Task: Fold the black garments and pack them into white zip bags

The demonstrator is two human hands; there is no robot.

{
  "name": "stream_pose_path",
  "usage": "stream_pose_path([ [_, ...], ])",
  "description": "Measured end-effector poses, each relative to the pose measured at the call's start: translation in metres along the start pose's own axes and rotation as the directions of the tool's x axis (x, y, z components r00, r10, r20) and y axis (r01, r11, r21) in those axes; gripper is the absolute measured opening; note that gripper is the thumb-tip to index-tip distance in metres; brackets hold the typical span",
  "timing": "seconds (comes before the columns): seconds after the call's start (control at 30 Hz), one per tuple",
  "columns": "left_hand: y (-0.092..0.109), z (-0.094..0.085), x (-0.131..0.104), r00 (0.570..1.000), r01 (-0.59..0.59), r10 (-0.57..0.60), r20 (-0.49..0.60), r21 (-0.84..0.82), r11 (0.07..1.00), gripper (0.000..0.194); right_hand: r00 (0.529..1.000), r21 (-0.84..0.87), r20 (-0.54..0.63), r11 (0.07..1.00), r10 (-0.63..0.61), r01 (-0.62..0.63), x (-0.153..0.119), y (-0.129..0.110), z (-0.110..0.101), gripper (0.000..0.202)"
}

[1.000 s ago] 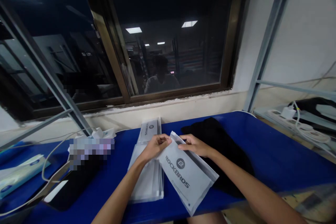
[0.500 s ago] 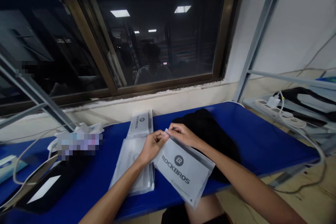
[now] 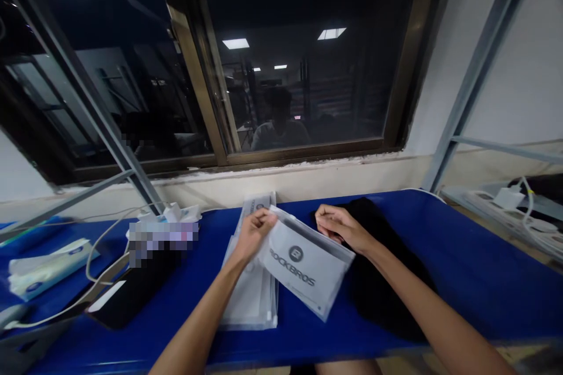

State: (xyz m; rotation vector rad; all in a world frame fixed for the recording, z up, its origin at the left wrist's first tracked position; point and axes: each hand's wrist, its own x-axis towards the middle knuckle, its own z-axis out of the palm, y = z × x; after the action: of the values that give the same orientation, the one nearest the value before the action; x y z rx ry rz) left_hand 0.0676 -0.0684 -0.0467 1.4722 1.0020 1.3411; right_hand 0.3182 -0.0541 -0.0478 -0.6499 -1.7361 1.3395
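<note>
"Between five and six o'clock in the view, what is held up?"

"A pale ROCKBROS pouch (image 3: 303, 263), tilted, over the blue table (image 3: 475, 269). The left hand (image 3: 255, 233) pinches its eleven o'clock corner."

"What has just changed?"

"The right hand (image 3: 342, 227) is no longer beside the left there. It is curled near the pouch's one o'clock edge; I can't tell whether it touches or holds anything. So the left now seems the main grip."

"And the pouch's look?"

"Flat, cloudy, with a dark round logo (image 3: 296, 254) and its lowest corner toward five."

"Around it?"

"Similar pouches (image 3: 250, 299) at eight, black cloth (image 3: 382, 293) at three."
</note>
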Motion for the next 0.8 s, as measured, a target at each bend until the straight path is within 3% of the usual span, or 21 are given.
stream_pose_path([
  [0.13,-0.007,0.035,-0.016,0.970,0.073,-0.065,0.235,-0.026,0.997,0.044,0.996,-0.141,0.088,0.989,-0.022,0.035,0.003,0.003,0.011,0.050],
  [0.2,-0.010,0.046,-0.021,0.965,0.078,-0.069,0.255,-0.026,0.997,0.044,0.994,-0.184,0.094,0.981,-0.048,0.065,0.004,0.007,0.014,0.056],
  [0.33,-0.014,0.045,-0.020,0.980,0.074,-0.071,0.188,-0.008,0.997,0.044,0.993,-0.260,0.088,0.961,-0.075,0.095,0.003,0.012,0.011,0.058],
  [0.53,-0.015,0.033,-0.011,0.998,0.060,-0.060,-0.009,-0.041,0.997,0.043,0.990,-0.290,0.128,0.953,-0.054,0.089,-0.004,0.006,-0.005,0.058],
  [0.63,-0.012,0.020,-0.005,0.993,0.043,-0.049,-0.107,-0.060,0.997,0.042,0.981,-0.253,0.193,0.964,-0.038,0.087,-0.010,0.002,-0.018,0.060],
  [0.8,-0.006,-0.009,0.006,0.963,-0.076,0.073,-0.261,0.001,0.997,0.039,0.989,-0.228,0.147,0.973,0.001,0.033,-0.019,-0.004,-0.042,0.054],
])
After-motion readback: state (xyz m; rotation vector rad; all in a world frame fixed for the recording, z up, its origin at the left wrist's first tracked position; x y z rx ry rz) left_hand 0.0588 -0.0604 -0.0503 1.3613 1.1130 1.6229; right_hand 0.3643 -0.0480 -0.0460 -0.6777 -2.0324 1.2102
